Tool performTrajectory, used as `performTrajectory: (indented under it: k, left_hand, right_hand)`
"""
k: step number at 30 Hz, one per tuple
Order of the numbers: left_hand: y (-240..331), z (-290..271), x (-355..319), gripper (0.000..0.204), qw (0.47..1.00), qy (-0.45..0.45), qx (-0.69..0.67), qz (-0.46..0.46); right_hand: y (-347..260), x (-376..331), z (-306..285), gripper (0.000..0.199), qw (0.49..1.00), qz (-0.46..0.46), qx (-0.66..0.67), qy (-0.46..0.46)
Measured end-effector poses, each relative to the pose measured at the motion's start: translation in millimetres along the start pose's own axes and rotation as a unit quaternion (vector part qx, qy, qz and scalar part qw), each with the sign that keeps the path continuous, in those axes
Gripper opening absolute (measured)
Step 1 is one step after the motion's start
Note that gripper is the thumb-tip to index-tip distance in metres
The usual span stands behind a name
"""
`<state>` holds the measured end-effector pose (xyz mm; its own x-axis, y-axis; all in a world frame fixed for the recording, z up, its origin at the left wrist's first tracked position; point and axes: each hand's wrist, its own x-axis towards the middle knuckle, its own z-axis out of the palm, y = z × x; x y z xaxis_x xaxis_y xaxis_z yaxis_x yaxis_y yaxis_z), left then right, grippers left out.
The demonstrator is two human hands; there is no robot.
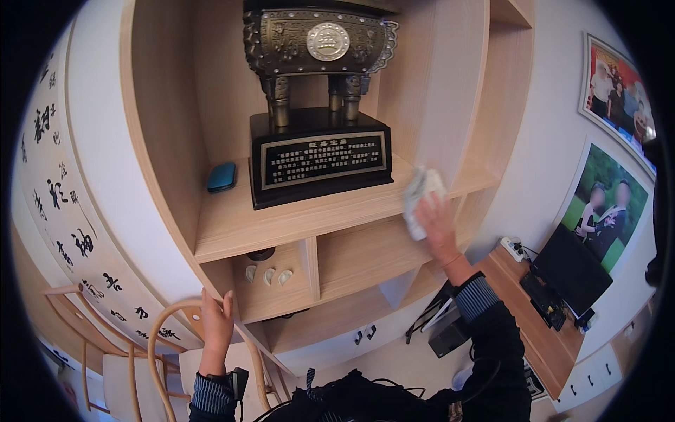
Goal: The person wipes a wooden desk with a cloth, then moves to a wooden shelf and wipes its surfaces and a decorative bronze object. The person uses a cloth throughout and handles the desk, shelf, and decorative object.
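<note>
My right hand (437, 224) presses a pale folded cloth (420, 195) against the front edge of a light wooden shelf (295, 225), at its right end. My left hand (216, 323) grips the curved top rail of a wooden chair (165, 330) below the shelf unit. On the shelf stands a dark bronze cauldron-shaped ornament (316, 49) on a black plinth with a plaque (320, 162). A small blue case (222, 177) lies to its left.
Lower cubbies hold small pale shell-like objects (268, 276). A white curved panel with black brush lettering (63, 204) flanks the unit on the left. At right, a desk (541, 337) carries a monitor (569, 271), keyboard and power strip; framed photos hang above.
</note>
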<state>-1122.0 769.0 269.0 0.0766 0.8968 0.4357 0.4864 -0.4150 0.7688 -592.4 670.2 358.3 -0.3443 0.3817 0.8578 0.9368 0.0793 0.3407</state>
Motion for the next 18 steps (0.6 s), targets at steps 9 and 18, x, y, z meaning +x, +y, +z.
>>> performTrajectory:
  k: [9,18]
  left_hand:
    - [-20.3,10.3,0.6,0.021,0.995,0.047,-0.030,0.085]
    - [-28.2,11.6,3.1,0.018,0.998,0.035,-0.027,0.048]
  right_hand:
    - [-9.9,-10.8,26.2,0.054,0.974,0.161,0.046,0.153]
    - [-50.6,-11.6,41.7,0.058,0.985,0.126,0.034,0.114]
